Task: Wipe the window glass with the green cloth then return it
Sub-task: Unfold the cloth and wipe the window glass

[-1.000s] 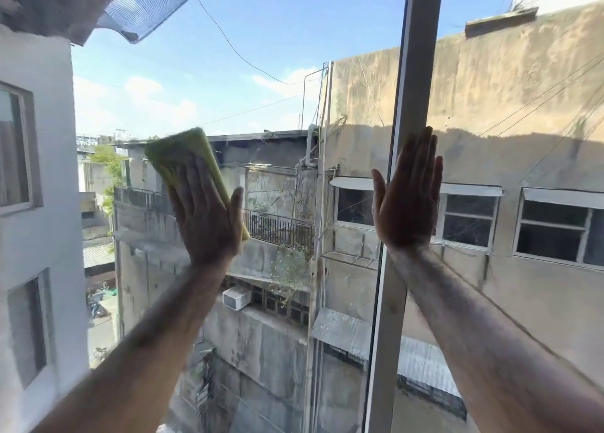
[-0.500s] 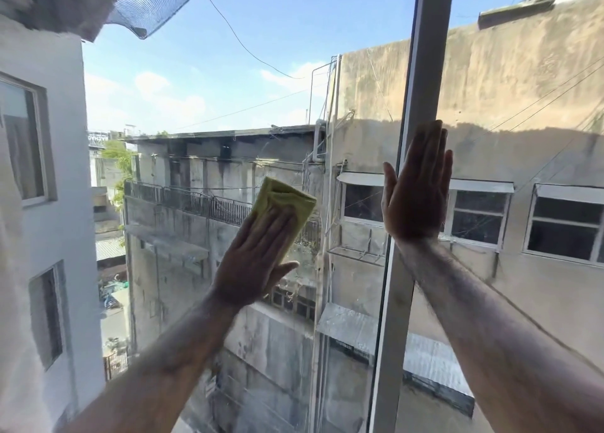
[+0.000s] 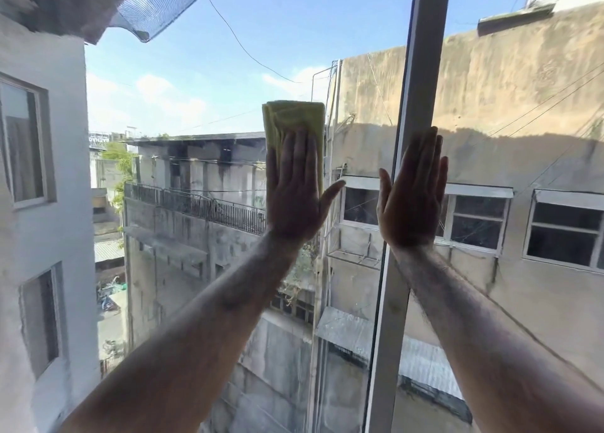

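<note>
At centre frame, your left hand (image 3: 294,190) presses the folded green cloth (image 3: 292,118) flat against the window glass (image 3: 202,82), fingers straight. Just right of it, your right hand (image 3: 412,197) lies open-palmed and empty over the grey window frame (image 3: 421,56).

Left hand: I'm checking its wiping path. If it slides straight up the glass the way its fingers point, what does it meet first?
Nothing, seemingly: above the left hand and folded yellow-green cloth lies only bare window glass up to the picture's edge.

Bright daylight floods through the glass; both hands (image 3: 294,190) and forearms are backlit, dark silhouettes. A hard shadow crosses the wall (image 3: 510,105) upper right. Frame edges bend and smear
</note>
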